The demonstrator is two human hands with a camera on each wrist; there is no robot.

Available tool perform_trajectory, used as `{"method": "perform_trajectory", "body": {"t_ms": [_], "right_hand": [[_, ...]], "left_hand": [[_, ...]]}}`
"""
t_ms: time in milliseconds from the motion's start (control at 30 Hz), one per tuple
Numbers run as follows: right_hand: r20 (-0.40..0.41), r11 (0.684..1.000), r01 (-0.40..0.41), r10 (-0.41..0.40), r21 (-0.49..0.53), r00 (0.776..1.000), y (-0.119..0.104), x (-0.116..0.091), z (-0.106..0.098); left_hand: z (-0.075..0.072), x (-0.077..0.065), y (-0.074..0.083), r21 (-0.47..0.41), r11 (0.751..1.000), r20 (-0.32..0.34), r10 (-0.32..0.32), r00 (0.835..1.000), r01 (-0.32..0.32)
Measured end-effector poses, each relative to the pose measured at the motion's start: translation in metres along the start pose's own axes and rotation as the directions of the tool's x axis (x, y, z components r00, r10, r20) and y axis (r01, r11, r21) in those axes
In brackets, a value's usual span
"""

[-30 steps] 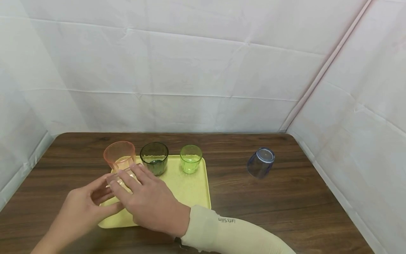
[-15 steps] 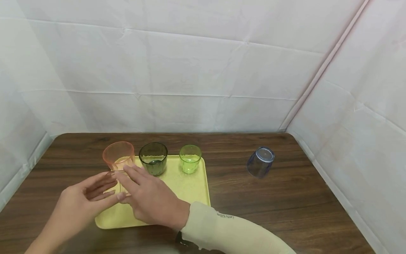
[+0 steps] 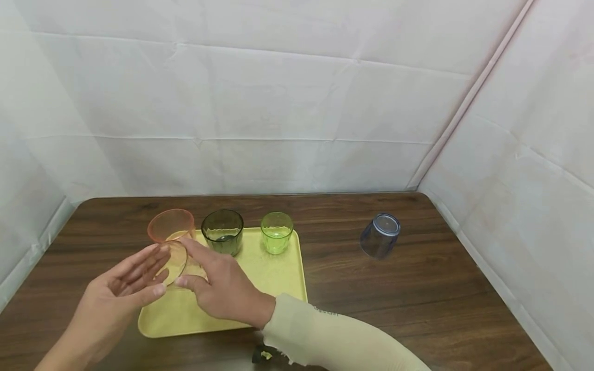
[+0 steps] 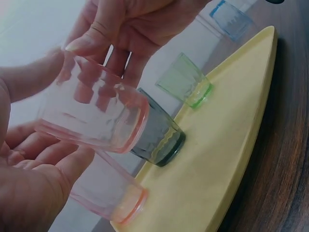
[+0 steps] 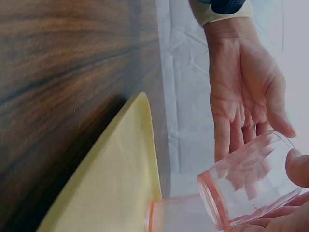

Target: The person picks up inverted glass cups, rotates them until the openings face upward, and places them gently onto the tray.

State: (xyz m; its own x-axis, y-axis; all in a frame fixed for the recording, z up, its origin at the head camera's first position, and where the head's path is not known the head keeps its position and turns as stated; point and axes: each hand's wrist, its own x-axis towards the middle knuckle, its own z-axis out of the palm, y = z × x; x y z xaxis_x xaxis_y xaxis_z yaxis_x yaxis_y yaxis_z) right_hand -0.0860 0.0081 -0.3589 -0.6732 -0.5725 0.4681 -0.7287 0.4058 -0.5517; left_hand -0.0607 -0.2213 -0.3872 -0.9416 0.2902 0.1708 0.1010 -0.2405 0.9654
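A clear pink-tinted drinking glass [image 4: 96, 106] is held tilted above the left part of the yellow tray [image 3: 185, 314]. My right hand [image 3: 227, 283] grips it between thumb and fingers, its mouth facing my left hand. Right beside that mouth my left hand [image 3: 111, 299] lies with its fingers extended and relaxed; whether they touch the rim I cannot tell. In the right wrist view, the left palm [image 5: 241, 82] shows behind the glass. An orange-pink glass [image 3: 169, 224] stands upright on the tray just behind, partly covered by the hands.
A dark grey-green glass [image 3: 223, 232] and a light green glass [image 3: 277, 233] stand upright along the tray's back edge. Out on the wooden table [image 3: 417, 309], to the right, a blue glass [image 3: 380, 236] sits upside down. White fabric walls [image 3: 278, 93] surround the back and sides.
The held glass has turned so its mouth now faces the left hand. The right fingers, earlier spread over it, now grip its side. The left hand has loosened and shifted slightly left.
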Motion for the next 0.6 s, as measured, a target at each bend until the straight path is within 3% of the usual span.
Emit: {"method": "perform_trajectory", "body": {"t_ms": [133, 267, 400, 500, 600], "right_hand": [[0.058, 0.987, -0.057, 0.049, 0.150, 0.997, 0.001, 0.003, 0.000], [0.115, 0.937, -0.156, 0.125, 0.314, 0.985, 0.001, 0.007, 0.001], [0.132, 0.890, -0.204, 0.163, 0.409, 0.978, 0.002, 0.012, 0.003], [0.132, 0.875, -0.233, 0.195, 0.425, 0.972, 0.002, 0.016, 0.005], [0.137, 0.865, -0.287, 0.252, 0.412, 0.958, 0.000, 0.020, 0.007]], "left_hand": [[0.002, 0.001, -0.001, 0.013, 0.997, 0.005, 0.080, 0.997, -0.080], [0.003, 0.001, 0.001, 0.051, 0.993, -0.056, 0.110, 0.992, -0.107], [0.003, 0.002, 0.007, 0.144, 0.989, -0.151, 0.052, 0.987, -0.030], [0.003, 0.003, 0.013, 0.217, 0.975, -0.196, 0.003, 0.981, 0.041], [0.003, 0.004, 0.018, 0.291, 0.954, -0.225, -0.001, 0.974, 0.068]]}}
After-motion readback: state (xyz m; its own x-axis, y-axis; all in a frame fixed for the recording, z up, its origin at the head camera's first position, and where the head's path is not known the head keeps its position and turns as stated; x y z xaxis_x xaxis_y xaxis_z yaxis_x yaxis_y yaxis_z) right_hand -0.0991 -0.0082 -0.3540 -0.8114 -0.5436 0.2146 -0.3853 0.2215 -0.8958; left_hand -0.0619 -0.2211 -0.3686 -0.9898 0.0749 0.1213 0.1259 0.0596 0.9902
